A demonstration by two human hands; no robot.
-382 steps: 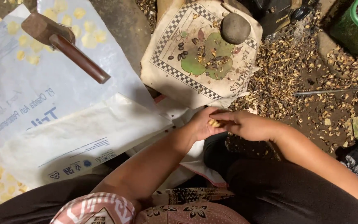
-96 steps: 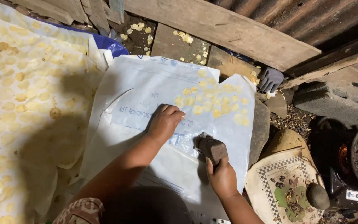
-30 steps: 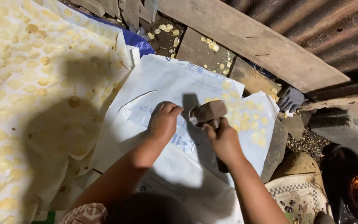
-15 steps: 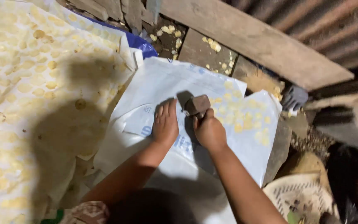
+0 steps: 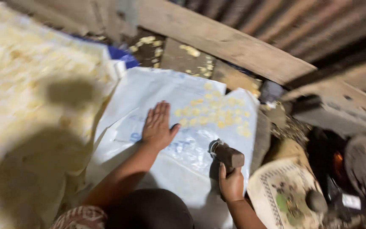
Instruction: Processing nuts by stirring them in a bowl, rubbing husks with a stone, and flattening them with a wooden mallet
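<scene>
The wooden mallet (image 5: 227, 155) is resting head-down on the near right part of the white plastic sheet (image 5: 183, 169), and the right hand (image 5: 231, 185) is gripping its handle with the fingers closed round it. The left hand (image 5: 157, 126) is lying flat, fingers spread and holding nothing, pressing on the sheet just to the left of a patch of flattened yellow pieces (image 5: 210, 114) that are showing through or lying on the plastic; which of the two is hard to tell in the blur. The step in hand looks like pounding between blows, with the flat hand steadying or smoothing the sheet. A next blow would call for keeping the left fingers well apart from the mallet's head and aiming at an unflattened spot. Far left, a cloth (image 5: 30, 85) is carrying many more yellow pieces, and a checkered mat (image 5: 276, 199) with a round stone (image 5: 316, 200) is lying near right.
</scene>
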